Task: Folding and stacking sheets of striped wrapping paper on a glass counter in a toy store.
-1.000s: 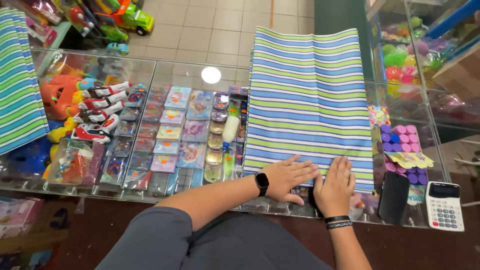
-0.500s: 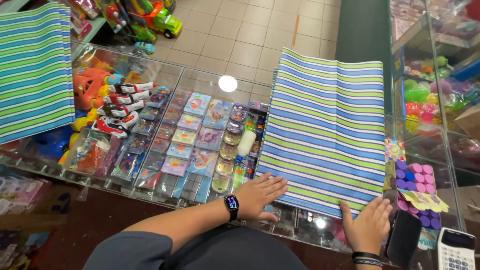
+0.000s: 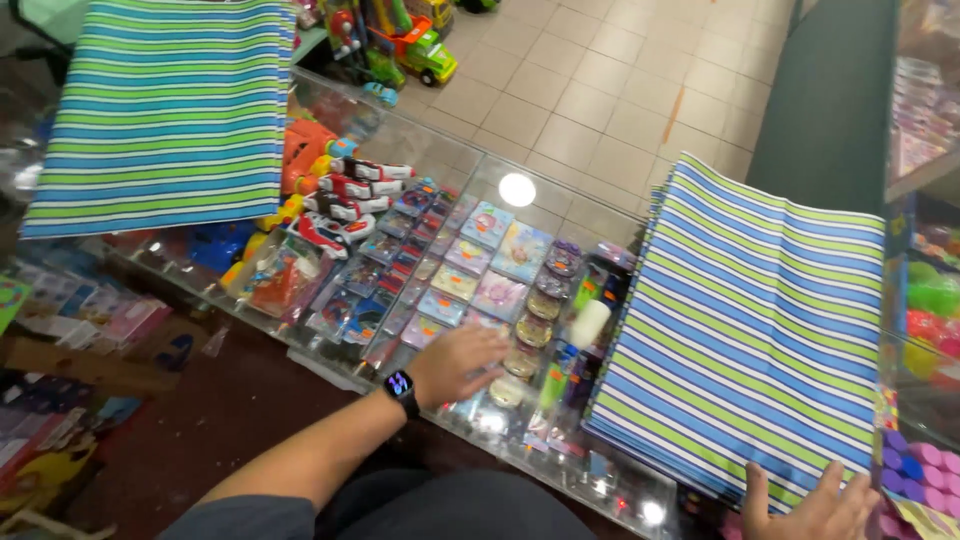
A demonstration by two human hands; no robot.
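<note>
My left hand (image 3: 462,362), with a black smartwatch on its wrist, lies flat with fingers apart on the glass counter top (image 3: 420,150), left of a stack of blue, green and white striped paper sheets (image 3: 748,325). My right hand (image 3: 812,505) rests open at the near corner of that stack, at the lower right edge of the view. A second stack of the same striped sheets (image 3: 160,110) lies on the counter at the far left. Neither hand holds anything.
Under the glass lie small packaged toys, toy cars (image 3: 345,190) and round tins (image 3: 535,325). Pink and purple round pieces (image 3: 915,470) sit at the right edge. Toy trucks (image 3: 420,50) stand on the tiled floor beyond. Boxes lie on the floor at left.
My left hand slid off the striped stack to the left onto the bare glass. My right hand moved to the stack's near right corner. The view swung left, showing more of the left stack.
</note>
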